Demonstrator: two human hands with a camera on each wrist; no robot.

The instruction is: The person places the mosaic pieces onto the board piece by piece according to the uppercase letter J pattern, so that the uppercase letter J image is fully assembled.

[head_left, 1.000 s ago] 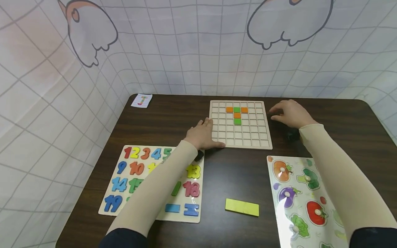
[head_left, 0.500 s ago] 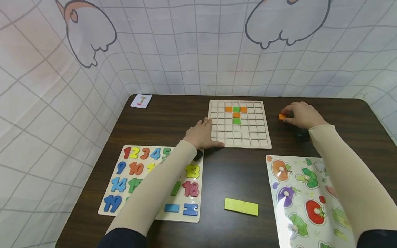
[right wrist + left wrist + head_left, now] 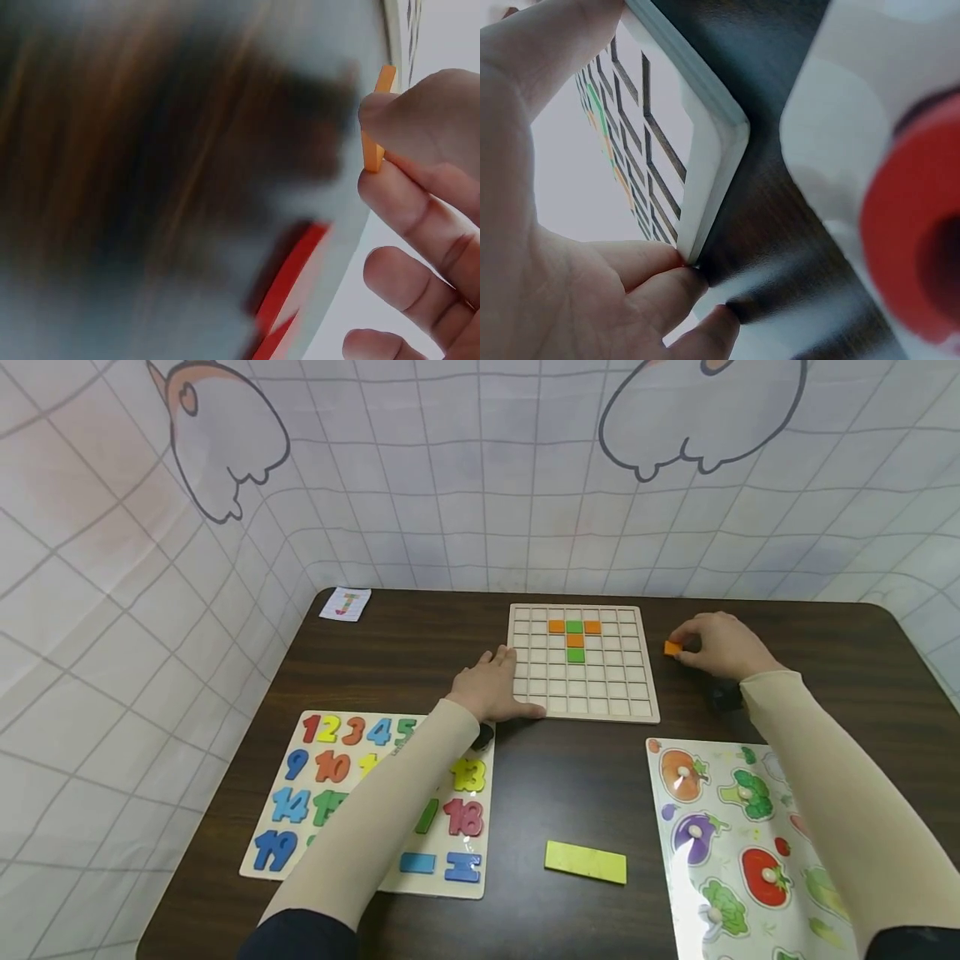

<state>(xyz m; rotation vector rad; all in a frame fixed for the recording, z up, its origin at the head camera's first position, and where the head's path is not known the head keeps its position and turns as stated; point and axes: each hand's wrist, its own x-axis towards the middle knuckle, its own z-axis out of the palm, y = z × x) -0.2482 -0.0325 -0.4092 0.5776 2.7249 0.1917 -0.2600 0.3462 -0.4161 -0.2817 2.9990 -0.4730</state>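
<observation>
A pale square grid board (image 3: 600, 697) lies at the back middle of the table, with several orange and green square tiles (image 3: 574, 642) set in a T-like pattern. My left hand (image 3: 487, 687) rests at the board's lower left corner. In the left wrist view, fingertips (image 3: 681, 289) touch one board edge while the thumb lies along another. Right of the board, my right hand (image 3: 718, 643) pinches an orange square tile (image 3: 672, 648) just above or on the table; which, I cannot tell. The right wrist view shows that tile (image 3: 373, 152) edge-on between thumb and finger.
A number puzzle board (image 3: 255, 868) lies front left, partly under my left arm. A vegetable puzzle board (image 3: 660, 852) lies front right, under my right forearm. Between them sits a yellow-green rectangular block (image 3: 585, 862). A small card (image 3: 345, 604) showing a coloured tile figure lies back left.
One second ago my right hand was next to the board with no tile visible. Half a second ago it held the orange tile farther right; now both are slightly nearer the board. The left hand stays put.
</observation>
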